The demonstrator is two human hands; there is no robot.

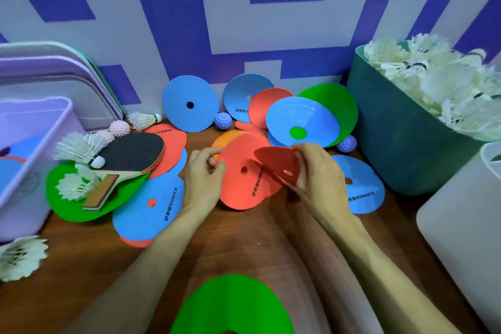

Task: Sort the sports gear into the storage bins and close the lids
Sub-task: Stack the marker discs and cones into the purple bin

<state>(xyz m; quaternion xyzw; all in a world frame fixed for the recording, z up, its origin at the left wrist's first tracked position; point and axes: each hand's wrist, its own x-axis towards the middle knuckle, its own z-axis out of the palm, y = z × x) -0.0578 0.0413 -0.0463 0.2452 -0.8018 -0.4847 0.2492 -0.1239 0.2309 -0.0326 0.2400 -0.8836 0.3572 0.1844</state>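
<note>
Red and floppy, the flat disc (238,190) sat mid-frame, its rim pinched in the left hand (205,171); the right hand (320,171) had its grip clamped on a bent darker disc (273,163). Either thin rim might slip and drop back onto the table (89,247).

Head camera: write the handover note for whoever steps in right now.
Left hand pinches the edge of a red disc; right hand holds a darker red disc over it.
Done: green bin is heaped with shuttlecocks; purple bin holds some discs.
Left: loose discs, paddle, loose shuttlecocks and spiky balls on the floor. Lids lean on the wall, none fitted.
</note>
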